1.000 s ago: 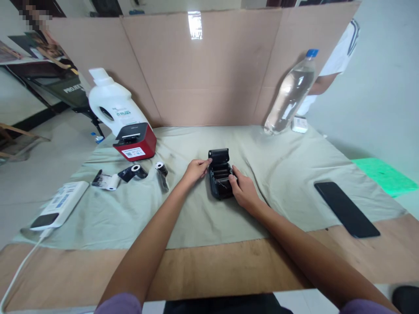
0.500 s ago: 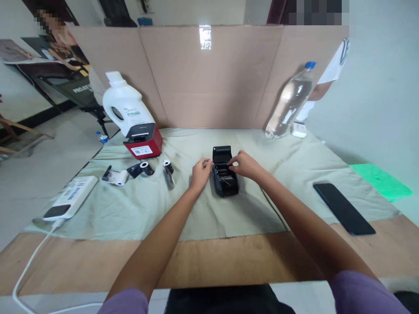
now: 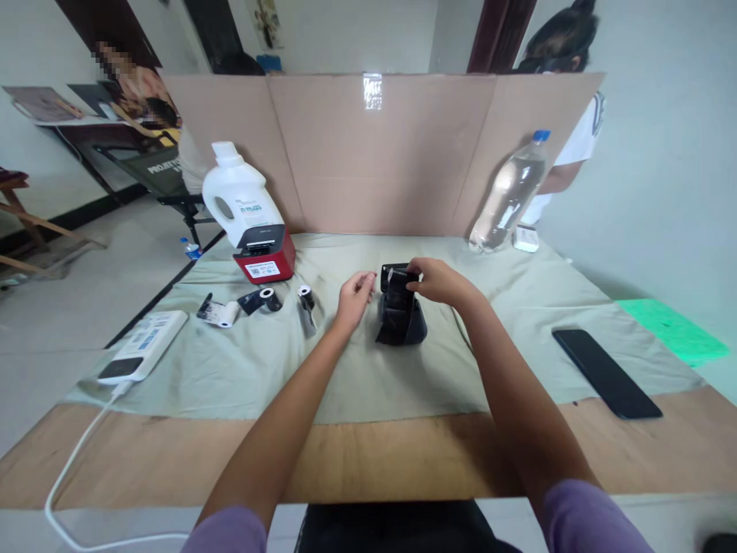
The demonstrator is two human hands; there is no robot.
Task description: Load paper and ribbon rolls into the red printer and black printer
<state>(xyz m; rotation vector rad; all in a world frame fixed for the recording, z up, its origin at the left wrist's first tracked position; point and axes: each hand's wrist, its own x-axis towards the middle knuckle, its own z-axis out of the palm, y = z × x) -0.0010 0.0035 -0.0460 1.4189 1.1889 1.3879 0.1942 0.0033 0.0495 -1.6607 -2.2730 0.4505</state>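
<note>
A small black portable receipt printer [image 3: 401, 326] stands in the middle of the cloth with its lid raised, its far end tipped up. My right hand [image 3: 441, 281] is closed on its far right side, by the lid, thumb and fingers pinching the black casing. A dark cylinder-like part [image 3: 396, 276] shows beside those fingertips; I cannot tell whether it is loose. Just left of the printer, my left hand [image 3: 355, 298] hovers with fingertips pressed together, apart from the casing; anything between them is too small to make out.
Paper rolls [image 3: 305, 294] lie left of my hands. Behind them are a red-and-black printer [image 3: 270, 261] and a white jug [image 3: 245, 192]. A power bank [image 3: 143, 346] with cable lies far left. A phone [image 3: 604, 372] and a water bottle [image 3: 510, 196] are right, before a cardboard screen [image 3: 374, 169].
The printer has been tipped up at its far end by my right hand, which moved from its inside edge to a grip near the lid. My left hand stays beside it. The camera view has shifted.
</note>
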